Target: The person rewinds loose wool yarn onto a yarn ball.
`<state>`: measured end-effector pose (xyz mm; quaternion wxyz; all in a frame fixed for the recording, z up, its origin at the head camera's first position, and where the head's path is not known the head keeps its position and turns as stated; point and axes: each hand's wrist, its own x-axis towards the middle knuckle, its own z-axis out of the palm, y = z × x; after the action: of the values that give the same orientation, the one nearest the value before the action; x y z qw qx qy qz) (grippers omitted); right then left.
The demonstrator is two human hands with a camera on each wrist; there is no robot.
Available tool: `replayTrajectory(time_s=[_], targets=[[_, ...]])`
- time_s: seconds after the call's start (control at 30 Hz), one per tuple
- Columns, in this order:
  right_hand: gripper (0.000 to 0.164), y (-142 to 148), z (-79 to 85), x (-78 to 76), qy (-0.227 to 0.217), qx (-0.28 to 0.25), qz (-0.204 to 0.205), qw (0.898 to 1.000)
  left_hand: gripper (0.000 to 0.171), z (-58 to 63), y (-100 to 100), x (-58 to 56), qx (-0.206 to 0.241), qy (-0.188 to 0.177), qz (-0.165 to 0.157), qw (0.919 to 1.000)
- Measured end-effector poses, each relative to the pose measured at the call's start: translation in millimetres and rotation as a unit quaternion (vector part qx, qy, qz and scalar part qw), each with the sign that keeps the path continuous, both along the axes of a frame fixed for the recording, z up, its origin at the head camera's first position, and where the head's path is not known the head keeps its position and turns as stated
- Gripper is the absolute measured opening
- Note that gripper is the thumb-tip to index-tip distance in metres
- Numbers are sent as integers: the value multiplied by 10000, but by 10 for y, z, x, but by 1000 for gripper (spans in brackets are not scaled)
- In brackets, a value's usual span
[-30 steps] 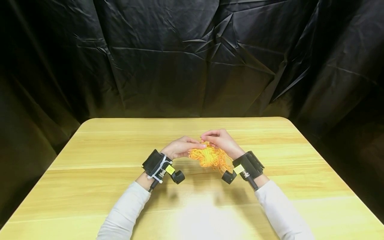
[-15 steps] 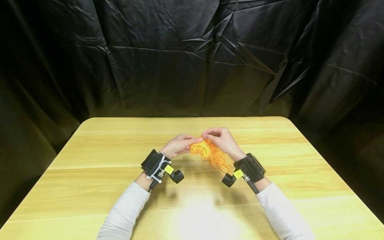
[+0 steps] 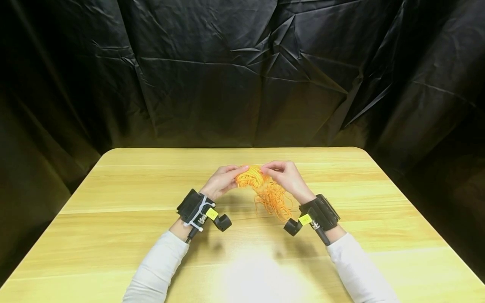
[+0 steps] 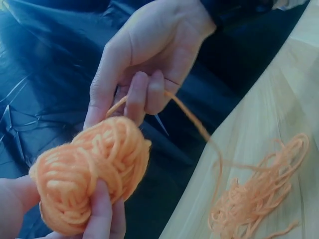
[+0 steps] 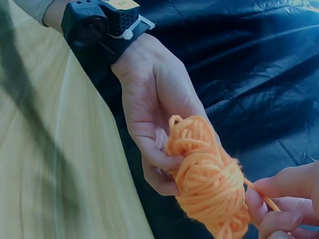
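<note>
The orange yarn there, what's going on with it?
A person is handling it with both bare hands over a wooden table. The left hand holds a wound ball of yarn up off the surface, and the right hand pinches a strand right beside the ball. Past the right hand's fingers, that strand runs down to a loose tangle on the table, so part of the yarn is wound and part is not.

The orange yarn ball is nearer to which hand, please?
Left: the left hand grips the orange yarn ball, while the right hand is just right of it, pinching a strand.
</note>
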<state>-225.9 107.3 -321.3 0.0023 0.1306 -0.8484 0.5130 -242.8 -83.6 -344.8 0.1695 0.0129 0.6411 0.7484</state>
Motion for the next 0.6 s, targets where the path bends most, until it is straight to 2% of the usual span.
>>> replayTrajectory(time_s=[0.3, 0.47, 0.6], targets=[[21, -23, -11, 76, -101, -290, 40, 9995, 27, 25, 4, 1, -6, 28, 825, 9966], [21, -49, -53, 91, -171, -314, 48, 9994, 27, 44, 10, 9, 82, 35, 1030, 9946], [24, -40, -56, 92, -336, -368, 123, 9987, 23, 50, 13, 12, 196, 43, 1075, 9940]])
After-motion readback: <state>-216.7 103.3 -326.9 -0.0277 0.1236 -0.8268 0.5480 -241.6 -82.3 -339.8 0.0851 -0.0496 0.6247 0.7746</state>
